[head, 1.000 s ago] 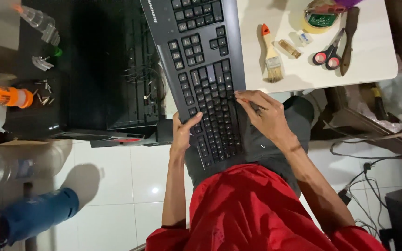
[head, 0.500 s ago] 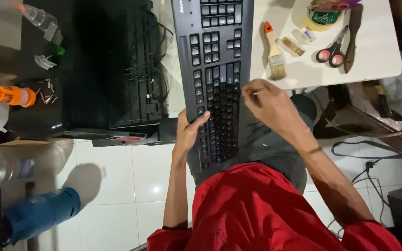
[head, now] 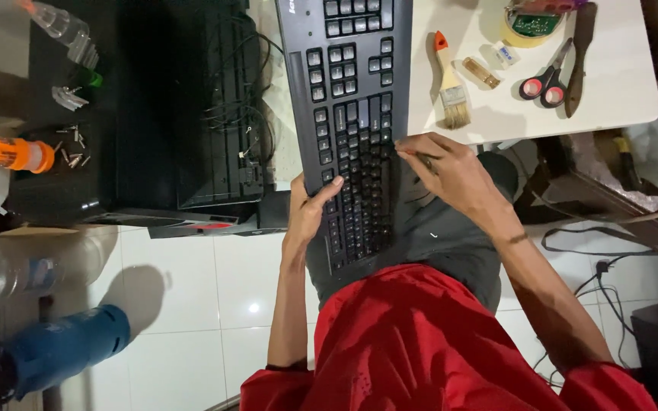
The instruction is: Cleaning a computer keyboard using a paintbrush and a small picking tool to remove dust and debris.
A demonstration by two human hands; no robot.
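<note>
A long black keyboard lies lengthwise from my lap up past the top of the view. My left hand grips its left edge near the lower end. My right hand rests against the keyboard's right edge, fingers closed around a thin dark tool whose tip touches the keys; what the tool is I cannot tell. I wear a red shirt and grey shorts.
A white table at upper right carries a paintbrush, red-handled scissors, a tape roll and small items. At left are an open black computer case, loose screws, an orange bottle and a blue object.
The keyboard has swung from a slant to nearly straight up the view and shifted right. My right hand moved up along its right edge; my left hand kept its grip.
</note>
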